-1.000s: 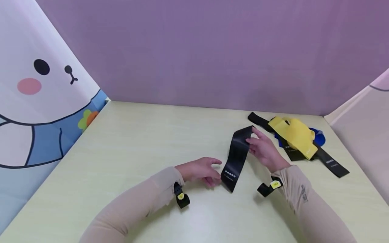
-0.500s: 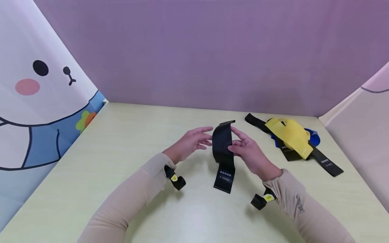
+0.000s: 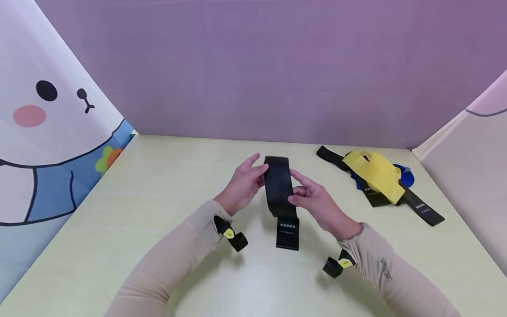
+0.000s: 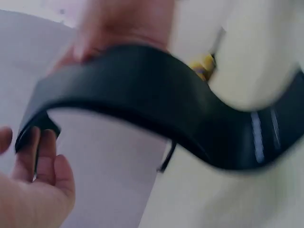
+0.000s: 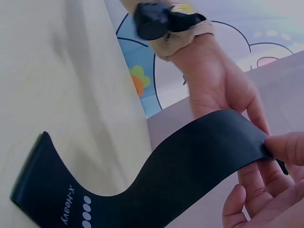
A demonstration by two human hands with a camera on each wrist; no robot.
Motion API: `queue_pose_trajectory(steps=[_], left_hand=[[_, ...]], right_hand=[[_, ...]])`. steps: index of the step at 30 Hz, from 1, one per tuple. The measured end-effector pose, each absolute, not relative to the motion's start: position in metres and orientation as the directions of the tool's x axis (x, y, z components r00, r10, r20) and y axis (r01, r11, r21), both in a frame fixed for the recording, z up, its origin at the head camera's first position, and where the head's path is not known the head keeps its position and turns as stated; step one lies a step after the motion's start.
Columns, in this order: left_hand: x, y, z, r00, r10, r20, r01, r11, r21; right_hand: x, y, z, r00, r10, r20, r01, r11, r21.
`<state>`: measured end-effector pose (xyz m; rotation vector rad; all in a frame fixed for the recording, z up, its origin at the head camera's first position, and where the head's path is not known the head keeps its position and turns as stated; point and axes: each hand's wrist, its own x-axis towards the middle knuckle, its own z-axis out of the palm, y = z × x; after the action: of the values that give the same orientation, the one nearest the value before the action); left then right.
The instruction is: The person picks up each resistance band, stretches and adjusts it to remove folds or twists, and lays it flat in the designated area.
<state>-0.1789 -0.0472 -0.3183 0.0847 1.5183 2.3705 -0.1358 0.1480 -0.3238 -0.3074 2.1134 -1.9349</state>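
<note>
A black resistance band (image 3: 278, 185) arches above the table between the two hands, its lower end hanging toward me with white dots and the print "X-Heavy". My left hand (image 3: 242, 184) pinches the upper left edge, thumb in front and fingers behind, as the left wrist view also shows at the band's bend (image 4: 128, 76). On the opposite edge, my right hand (image 3: 320, 206) grips with thumb on the near face and fingers behind. In the right wrist view the band (image 5: 190, 156) curves down from the fingers to its printed end.
At the back right of the pale table (image 3: 190, 176) lies a heap of bands: a yellow band (image 3: 378, 174) on top, a blue band (image 3: 407, 175) and black bands (image 3: 425, 210) beneath. A purple backdrop (image 3: 253, 75) stands behind the table.
The right hand has carried the band leftward, and it now faces me more squarely. The left hand has risen from near the band's lower end to its upper left edge and taken hold.
</note>
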Motion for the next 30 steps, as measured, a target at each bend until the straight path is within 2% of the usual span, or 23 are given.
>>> queue_pose_trajectory(steps=[4, 10, 14, 18, 25, 30], left_hand=[[-0.176, -0.047, -0.312, -0.946, 0.293, -0.139, -0.263, -0.443, 0.857], [-0.17, -0.045, -0.305, -0.962, 0.266, -0.062, -0.187, -0.475, 0.86], [-0.172, -0.048, -0.301, -0.974, 0.222, -0.055, -0.166, -0.518, 0.839], [-0.174, -0.054, -0.295, -0.982, 0.184, -0.031, -0.128, -0.543, 0.83], [-0.175, -0.062, -0.287, -0.984, 0.179, -0.002, -0.096, -0.519, 0.85], [-0.177, -0.071, -0.282, -0.989, 0.15, 0.007, -0.067, -0.484, 0.873]], right_hand=[[-0.136, 0.145, -0.327, -0.94, -0.337, -0.047, 0.016, 0.094, -0.995], [-0.138, 0.14, -0.336, -0.942, -0.334, -0.021, -0.013, 0.097, -0.995], [-0.144, 0.14, -0.346, -0.947, -0.318, -0.035, -0.032, 0.202, -0.979], [-0.148, 0.139, -0.362, -0.931, -0.362, -0.049, -0.07, 0.31, -0.948], [-0.152, 0.122, -0.384, -0.885, -0.449, -0.122, -0.053, 0.357, -0.933], [-0.15, 0.109, -0.39, -0.883, -0.439, -0.166, -0.047, 0.435, -0.899]])
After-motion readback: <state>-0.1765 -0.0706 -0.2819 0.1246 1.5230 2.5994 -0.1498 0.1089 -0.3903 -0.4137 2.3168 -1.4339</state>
